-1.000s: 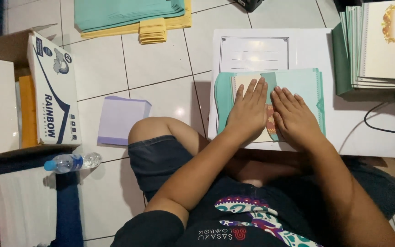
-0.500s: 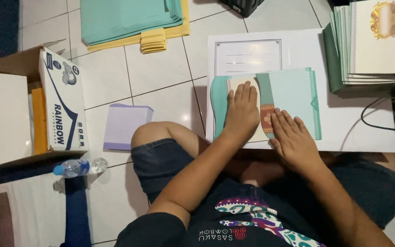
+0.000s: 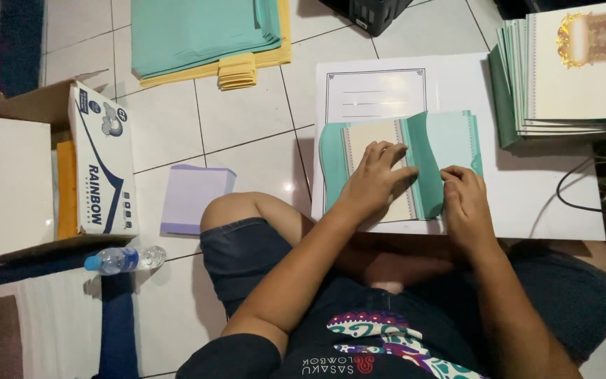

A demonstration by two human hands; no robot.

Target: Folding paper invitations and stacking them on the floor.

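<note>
White tiled floor, card folder (image 3: 394,172) on a white sheet (image 3: 527,203). Left hand (image 3: 373,179) stayed flat on it; right hand (image 3: 461,193) now pinched the lifted teal flap (image 3: 426,165), half a second earlier lying flat.

Floor (image 3: 247,119): white tiles, grey joints
Under the hands: white board (image 3: 527,203) flat on the tiles
Far ahead-left of the grip: teal and yellow sheet stack (image 3: 205,35)
Left of the grip: lilac paper pad (image 3: 191,196)
Far left: open cardboard box (image 3: 15,175), water bottle (image 3: 124,258) lying beside it
Ahead-right: stack of cards (image 3: 569,77)
</note>
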